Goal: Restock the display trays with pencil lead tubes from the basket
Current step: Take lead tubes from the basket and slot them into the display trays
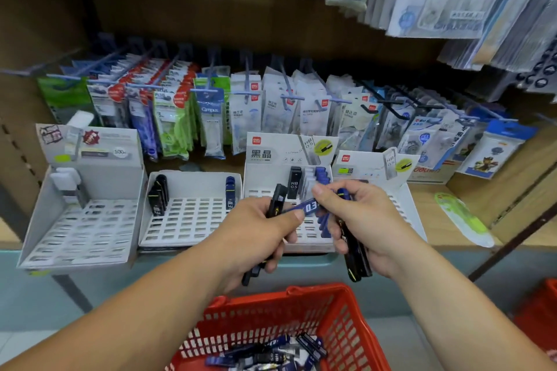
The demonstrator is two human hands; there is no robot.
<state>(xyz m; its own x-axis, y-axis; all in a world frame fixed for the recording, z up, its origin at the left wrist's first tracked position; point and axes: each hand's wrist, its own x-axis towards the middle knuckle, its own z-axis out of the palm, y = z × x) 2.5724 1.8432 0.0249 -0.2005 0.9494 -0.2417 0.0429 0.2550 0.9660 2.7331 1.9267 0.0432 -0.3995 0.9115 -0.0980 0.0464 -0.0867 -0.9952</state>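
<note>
Looking down at a wooden shelf (437, 220) with rows of hanging packs (211, 117) on hooks along the back, a couple labelled Campus and MONO AIR. Four white slotted trays sit side by side along the front edge:

- The left tray (90, 220) is the biggest. It holds only a few white-capped items in its back left corner.
- The second tray (193, 220) has a few black tubes standing at its left wall and a blue one at its right wall.
- The third tray (262, 187) has a black HB 0.5 tube and a row of blue ones at the back. Both hands cover its front.
- The right tray (404, 205) is mostly hidden behind the right hand, so I can't tell what's in it.

Below the shelf there's a red basket (346, 325) with a heap of loose tubes (271, 355) in the bottom, dark blue and black mixed together.

Both hands are up between the basket and the third tray. The left hand (256, 232) has its fingers curled round a bundle of black tubes (277, 199), and its thumb presses on one end of a blue tube (304, 208) marked 0.3. The right hand (370, 220) pinches the other end of that blue tube with thumb and forefinger. Its other fingers wrap a few dark tubes (355, 259) against the palm, pointing down.
</note>
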